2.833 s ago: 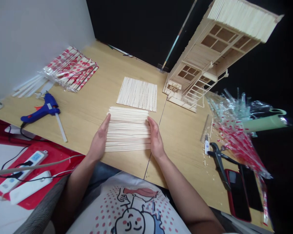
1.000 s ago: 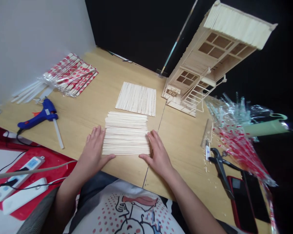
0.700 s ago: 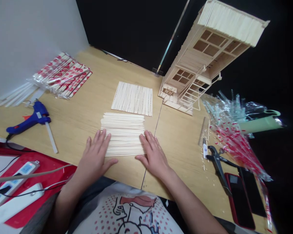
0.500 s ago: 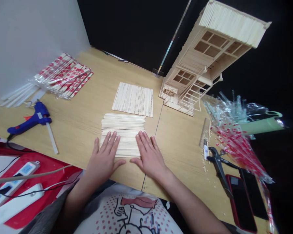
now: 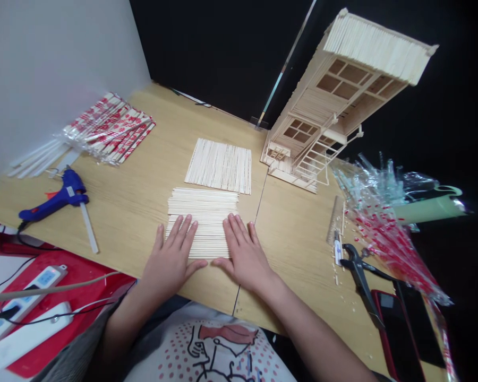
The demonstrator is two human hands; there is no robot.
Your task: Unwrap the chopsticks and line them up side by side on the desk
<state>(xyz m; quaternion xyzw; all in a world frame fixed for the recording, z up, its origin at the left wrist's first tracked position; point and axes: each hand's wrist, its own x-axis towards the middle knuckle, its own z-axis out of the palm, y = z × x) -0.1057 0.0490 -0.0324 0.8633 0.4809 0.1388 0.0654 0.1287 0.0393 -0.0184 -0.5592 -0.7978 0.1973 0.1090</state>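
Thin pale sticks (image 5: pixel 207 228) lie side by side as a flat sheet near the table's front edge, their left ends slightly uneven. My left hand (image 5: pixel 173 254) rests flat on the left side of this sheet, fingers apart. On its right side lies my right hand (image 5: pixel 245 252), with the fingers stretched out and the thumb pointing toward the other thumb. Just behind is a second sheet of sticks (image 5: pixel 219 165), running front to back. A model house (image 5: pixel 322 106) made of sticks stands at the back right.
A blue glue gun (image 5: pixel 58 199) and packs of red-patterned sticks (image 5: pixel 111 127) are on the left. To the right lie pliers (image 5: pixel 360 281), a ruler (image 5: pixel 334 220), a phone (image 5: pixel 396 334) and bagged straws (image 5: pixel 398 233). A power strip (image 5: pixel 27 300) sits at the lower left.
The whole view has shifted slightly, so things appear a little lower. Both hands remain flat on the stick sheet, almost unmoved.
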